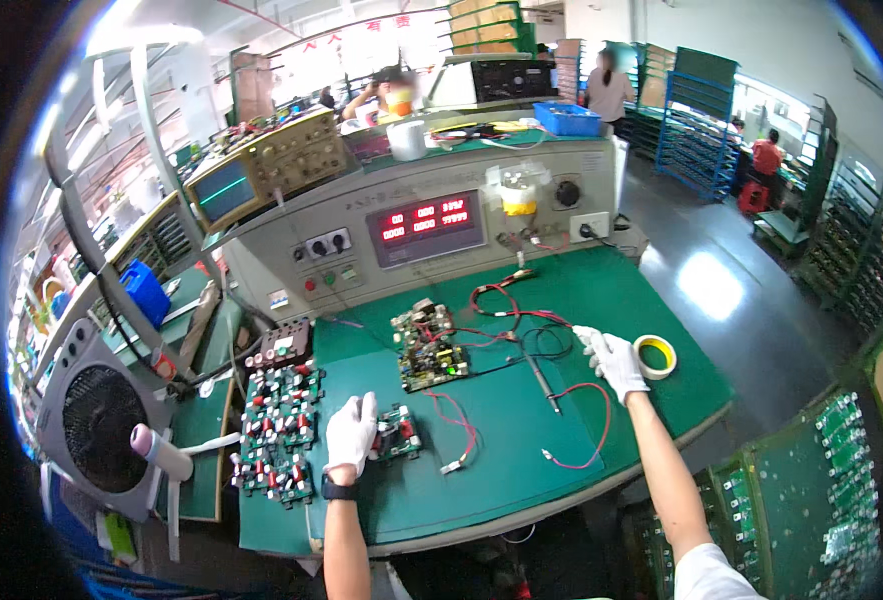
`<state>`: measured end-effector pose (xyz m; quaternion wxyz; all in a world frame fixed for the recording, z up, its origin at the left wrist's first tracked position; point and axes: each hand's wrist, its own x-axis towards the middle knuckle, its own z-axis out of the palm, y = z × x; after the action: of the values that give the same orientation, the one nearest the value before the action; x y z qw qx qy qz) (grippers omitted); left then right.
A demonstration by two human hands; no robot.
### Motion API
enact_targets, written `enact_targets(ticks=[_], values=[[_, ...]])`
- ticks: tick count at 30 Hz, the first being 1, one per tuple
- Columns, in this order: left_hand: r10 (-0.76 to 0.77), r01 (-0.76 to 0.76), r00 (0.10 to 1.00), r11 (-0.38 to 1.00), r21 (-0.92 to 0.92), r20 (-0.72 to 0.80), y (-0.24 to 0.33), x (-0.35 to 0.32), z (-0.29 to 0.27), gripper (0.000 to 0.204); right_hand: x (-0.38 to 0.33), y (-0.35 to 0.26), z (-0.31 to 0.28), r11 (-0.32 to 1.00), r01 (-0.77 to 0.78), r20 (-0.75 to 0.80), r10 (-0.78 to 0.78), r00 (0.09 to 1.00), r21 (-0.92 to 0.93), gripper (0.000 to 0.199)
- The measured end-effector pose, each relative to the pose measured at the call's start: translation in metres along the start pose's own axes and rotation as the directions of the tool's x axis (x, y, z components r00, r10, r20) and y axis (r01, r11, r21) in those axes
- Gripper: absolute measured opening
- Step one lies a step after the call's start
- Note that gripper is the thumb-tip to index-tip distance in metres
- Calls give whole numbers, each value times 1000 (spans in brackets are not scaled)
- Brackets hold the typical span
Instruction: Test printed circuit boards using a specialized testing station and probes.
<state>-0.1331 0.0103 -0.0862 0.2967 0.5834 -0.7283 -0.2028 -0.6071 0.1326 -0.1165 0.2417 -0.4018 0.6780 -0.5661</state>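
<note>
My left hand [350, 433], in a white glove with a dark band at the wrist, rests on the green mat with its fingers stretched forward. Just to its right lies a small circuit board [396, 434] with dark and red parts; whether the hand touches it is unclear. My right hand [613, 362], also gloved, lies with extended fingers beside a roll of tape [654, 356]. Near its fingertips runs a red lead [551, 318]. A larger circuit board [429, 347] sits mid-bench with wires attached. Between it and my right hand lies a pen-shaped probe [541, 384].
Several small boards [279, 430] crowd the bench's left side. Behind stands a test console with a red digital display [426, 229], below an oscilloscope [266, 168]. A fan [96, 425] is at far left. Racked boards [801, 495] stand lower right; other people are farther back.
</note>
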Motion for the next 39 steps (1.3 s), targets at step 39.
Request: enact_targets(ticks=[39], values=[[372, -368, 928, 917, -156, -5, -10, -7, -26, 13, -8, -23, 14, 988, 9, 14, -7, 1000, -154, 44]])
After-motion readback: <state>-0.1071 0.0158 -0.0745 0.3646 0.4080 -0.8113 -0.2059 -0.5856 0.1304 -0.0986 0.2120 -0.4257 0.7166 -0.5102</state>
